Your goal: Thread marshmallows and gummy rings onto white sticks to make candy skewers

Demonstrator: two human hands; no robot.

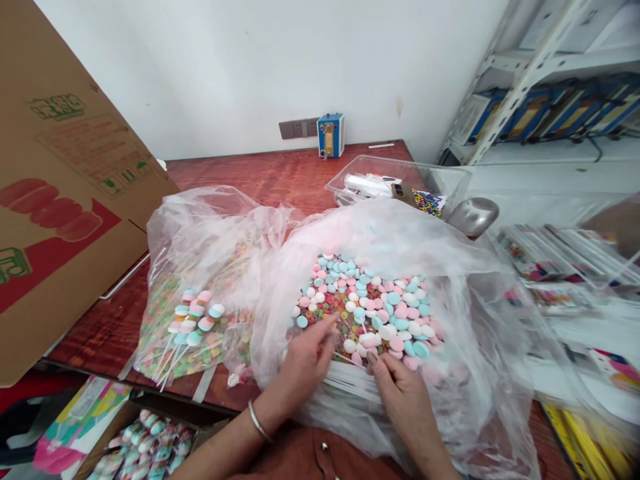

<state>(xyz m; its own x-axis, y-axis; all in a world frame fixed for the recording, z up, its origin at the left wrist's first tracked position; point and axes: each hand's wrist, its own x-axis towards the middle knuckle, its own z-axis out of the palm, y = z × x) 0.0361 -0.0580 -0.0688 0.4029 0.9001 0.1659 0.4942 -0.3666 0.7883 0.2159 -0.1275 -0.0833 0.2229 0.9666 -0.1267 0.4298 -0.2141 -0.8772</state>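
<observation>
My left hand [311, 348] is above the near left part of an open clear plastic bag. Its fingers are bent together and slightly blurred; what they hold, if anything, is not clear. My right hand [404, 385] is closed, thumb against fingertips, by a pink marshmallow at the pile's near edge; what it grips is unclear. Pink, blue and white marshmallows [400, 310] lie in the bag [480, 300], around small coloured gummy rings [337, 305]. Between my hands lies a bundle of thin white sticks [353, 381].
At left, finished marshmallow skewers [193, 317] rest on a second bag [160, 293] of gummy rings. A cardboard carton [65, 167] stands beside it. Behind are a clear tray [360, 167], a metal scoop [474, 217] and a blue device [331, 136]. Wrapped skewers [145, 443] fill a box below.
</observation>
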